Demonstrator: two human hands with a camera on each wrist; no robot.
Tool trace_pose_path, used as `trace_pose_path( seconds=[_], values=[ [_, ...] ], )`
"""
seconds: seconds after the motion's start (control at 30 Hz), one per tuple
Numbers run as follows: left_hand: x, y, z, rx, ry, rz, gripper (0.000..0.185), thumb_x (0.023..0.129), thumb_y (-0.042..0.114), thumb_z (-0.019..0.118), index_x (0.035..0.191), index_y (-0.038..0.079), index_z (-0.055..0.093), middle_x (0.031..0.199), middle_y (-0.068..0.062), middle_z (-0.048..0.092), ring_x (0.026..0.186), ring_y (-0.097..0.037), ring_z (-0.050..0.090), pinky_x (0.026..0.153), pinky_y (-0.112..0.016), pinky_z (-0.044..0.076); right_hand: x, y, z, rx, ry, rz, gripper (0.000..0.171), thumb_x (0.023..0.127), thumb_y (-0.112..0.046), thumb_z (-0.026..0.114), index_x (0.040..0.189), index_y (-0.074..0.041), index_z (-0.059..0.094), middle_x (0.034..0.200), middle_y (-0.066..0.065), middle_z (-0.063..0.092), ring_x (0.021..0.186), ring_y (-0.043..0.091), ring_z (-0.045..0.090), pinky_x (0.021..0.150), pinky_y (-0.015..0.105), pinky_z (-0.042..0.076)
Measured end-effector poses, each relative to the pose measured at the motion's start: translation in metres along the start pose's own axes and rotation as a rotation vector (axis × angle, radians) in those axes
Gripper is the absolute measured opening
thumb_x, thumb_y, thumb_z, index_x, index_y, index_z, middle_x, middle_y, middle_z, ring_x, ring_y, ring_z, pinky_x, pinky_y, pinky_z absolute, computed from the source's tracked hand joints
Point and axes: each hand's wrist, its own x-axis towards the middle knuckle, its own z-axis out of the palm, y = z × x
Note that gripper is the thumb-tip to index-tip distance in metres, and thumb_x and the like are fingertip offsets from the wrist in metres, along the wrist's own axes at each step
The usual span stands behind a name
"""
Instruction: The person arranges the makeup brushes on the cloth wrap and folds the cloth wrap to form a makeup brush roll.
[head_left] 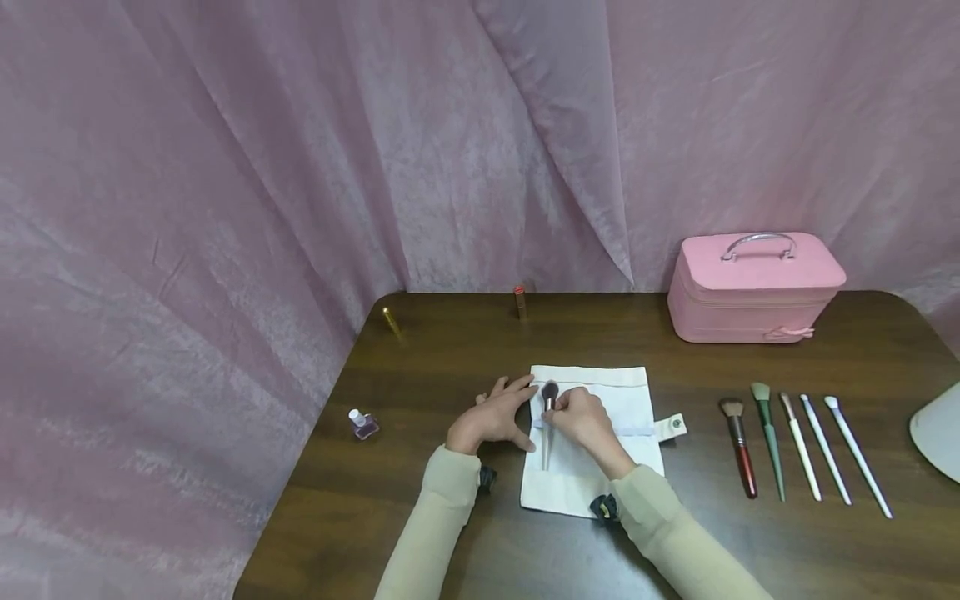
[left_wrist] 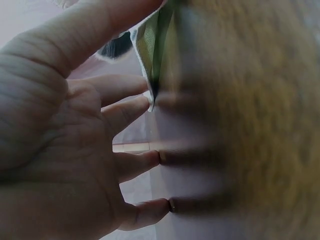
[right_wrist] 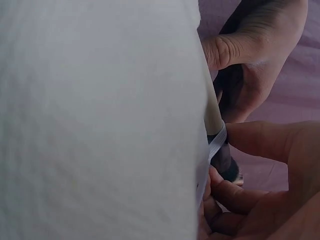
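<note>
Starting at our right hand (head_left: pixel 583 419): it's pinching a fluffy makeup brush (head_left: pixel 549 398) by the ferrule, with the handle tucked under the elastic band (right_wrist: pixel 216 140) on the white roll-up pouch (head_left: pixel 600 392). Our left hand (head_left: pixel 491 417) lies mostly flat, fingers spread, pressing the pouch's left edge down.

Progress-wise, we'd say this is brush one of six: it looks about seated, while five more brushes (head_left: pixel 795 442) sit in a row on the table (head_left: pixel 450 350), well apart to the right.

The pouch has lots of empty band to the right of this brush. Nail polish (head_left: pixel 363 424) sits off to the left, two lipsticks (head_left: pixel 519 302) near the far edge, and the pink case (head_left: pixel 753 287) at the back right, so nothing crowds us. Something white (head_left: pixel 939 429) pokes in at the right edge.
</note>
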Motion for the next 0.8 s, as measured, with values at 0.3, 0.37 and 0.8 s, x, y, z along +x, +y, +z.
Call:
trace_pose_path(
  seconds=[0.3, 0.37, 0.8],
  values=[
    [0.001, -0.0001, 0.0016, 0.01, 0.004, -0.001, 0.097, 0.077, 0.025, 0.091, 0.158, 0.015, 0.037, 0.168, 0.004, 0.019, 0.154, -0.035, 0.007, 0.112, -0.071, 0.015, -0.0026, -0.0008, 0.0023, -0.132, -0.033, -0.028, 0.038, 0.084, -0.016, 0.068, 0.052, -0.015, 0.048, 0.05, -0.005, 0.04, 0.051, 0.014, 0.041, 0.049, 0.028, 0.03],
    [0.0016, -0.0004, 0.0024, 0.012, 0.002, 0.001, 0.098, 0.077, 0.025, 0.091, 0.158, 0.015, 0.037, 0.168, 0.004, 0.019, 0.154, -0.035, 0.007, 0.112, -0.071, 0.015, -0.003, -0.0006, 0.0023, -0.159, -0.037, -0.022, 0.037, 0.085, -0.017, 0.067, 0.053, -0.015, 0.049, 0.051, -0.003, 0.043, 0.053, 0.016, 0.044, 0.054, 0.033, 0.034],
    [0.0015, -0.0026, 0.001, -0.017, 0.002, 0.013, 0.098, 0.077, 0.023, 0.091, 0.158, 0.015, 0.037, 0.168, 0.002, 0.018, 0.154, -0.037, 0.005, 0.112, -0.072, 0.012, -0.0015, -0.0023, 0.0005, -0.233, -0.042, -0.015, 0.041, 0.086, -0.024, 0.067, 0.05, -0.016, 0.049, 0.05, -0.003, 0.043, 0.057, 0.021, 0.047, 0.074, 0.055, 0.042]
  ],
)
